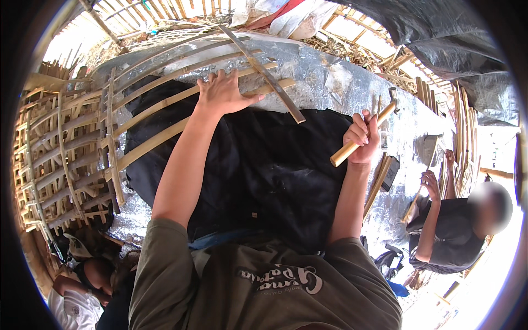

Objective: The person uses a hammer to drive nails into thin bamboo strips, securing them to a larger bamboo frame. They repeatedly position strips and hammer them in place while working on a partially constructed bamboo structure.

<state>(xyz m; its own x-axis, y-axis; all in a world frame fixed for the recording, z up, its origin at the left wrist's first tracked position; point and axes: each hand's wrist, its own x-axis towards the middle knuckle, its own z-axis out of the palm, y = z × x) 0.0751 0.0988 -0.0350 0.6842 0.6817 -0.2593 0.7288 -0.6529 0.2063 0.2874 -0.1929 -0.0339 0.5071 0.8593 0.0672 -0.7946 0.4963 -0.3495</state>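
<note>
We saw our left hand [223, 92] spread flat on the bamboo slats [165, 104], our right hand [363, 137] clamped on a hammer [366, 133]; its head was hard to make out. Black cloth [264, 165] hid the slats' lower ends; silver sheeting [330, 82] lay bare beyond

No packages, labels, signs or screens seen among bamboo strips, foil sheet and black cloth.

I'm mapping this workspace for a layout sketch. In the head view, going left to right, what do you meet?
Woven bamboo lattice → left hand pressing on the bamboo slats → black sheet → right hand gripping a wooden-handled hammer → a seated person at the far right.
</note>
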